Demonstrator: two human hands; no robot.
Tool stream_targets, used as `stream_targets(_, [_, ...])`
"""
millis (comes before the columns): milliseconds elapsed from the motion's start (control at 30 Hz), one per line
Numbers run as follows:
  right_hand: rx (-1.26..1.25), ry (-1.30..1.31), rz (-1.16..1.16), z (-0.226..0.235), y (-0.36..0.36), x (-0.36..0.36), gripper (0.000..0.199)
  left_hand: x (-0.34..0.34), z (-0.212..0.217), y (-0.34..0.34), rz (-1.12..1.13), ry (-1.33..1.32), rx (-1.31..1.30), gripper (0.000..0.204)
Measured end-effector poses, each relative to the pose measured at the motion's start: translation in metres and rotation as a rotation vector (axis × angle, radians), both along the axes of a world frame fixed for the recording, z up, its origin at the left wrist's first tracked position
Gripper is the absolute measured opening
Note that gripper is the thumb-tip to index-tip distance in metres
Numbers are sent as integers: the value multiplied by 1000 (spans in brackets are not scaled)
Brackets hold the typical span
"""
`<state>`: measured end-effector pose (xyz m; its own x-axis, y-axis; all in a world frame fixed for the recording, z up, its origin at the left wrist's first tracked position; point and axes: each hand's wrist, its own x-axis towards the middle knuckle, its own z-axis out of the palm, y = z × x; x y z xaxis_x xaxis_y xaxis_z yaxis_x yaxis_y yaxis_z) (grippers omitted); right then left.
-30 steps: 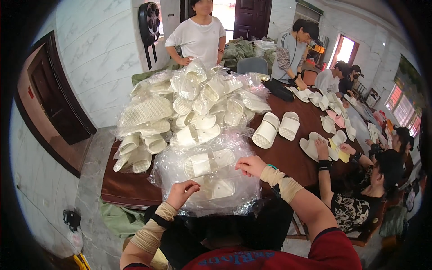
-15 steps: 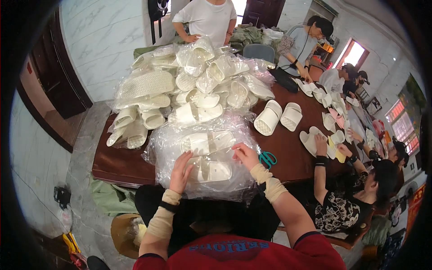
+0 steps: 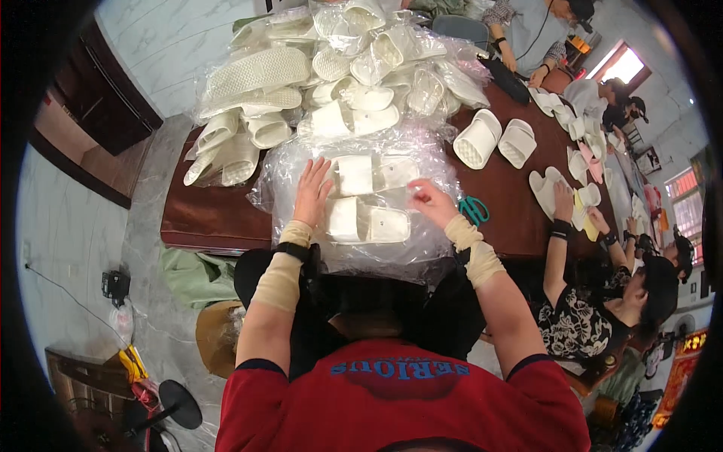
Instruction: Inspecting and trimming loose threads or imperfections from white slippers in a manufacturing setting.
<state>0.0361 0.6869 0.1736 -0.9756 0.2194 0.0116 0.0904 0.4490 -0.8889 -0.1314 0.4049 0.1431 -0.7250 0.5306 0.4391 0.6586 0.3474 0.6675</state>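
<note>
Two white slide slippers lie side by side before me, a farther slipper and a nearer slipper, on a stack of clear plastic bags. Whether they are inside the top bag I cannot tell. My left hand is beside their left ends, fingers stretched out over the plastic, holding nothing. Past their right ends, my right hand has its fingers curled together in a pinch near the farther slipper. What is between those fingertips, if anything, is too small to make out.
A heap of bagged white slippers rises behind the stack on the brown table. To the right are a loose pair of slippers and teal-handled scissors. Farther right, co-workers handle more slippers; one person's hand touches one.
The view has tilted downward, so the table sits higher in the picture. My left hand's fingers are straighter. My right hand stays pinched at the slippers' right side.
</note>
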Motion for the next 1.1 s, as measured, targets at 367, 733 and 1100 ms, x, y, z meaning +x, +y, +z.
stream_targets(367, [507, -8, -466, 34, 47, 26, 15, 1, -35, 2, 105, -19, 33, 45])
stream_targets(733, [320, -502, 286, -10, -1, -33, 21, 1, -38, -1, 99, 23, 25, 45])
stream_targets(1100, [-238, -138, -421, -60, 19, -61, 58, 5, -35, 2, 135, 48, -11, 50])
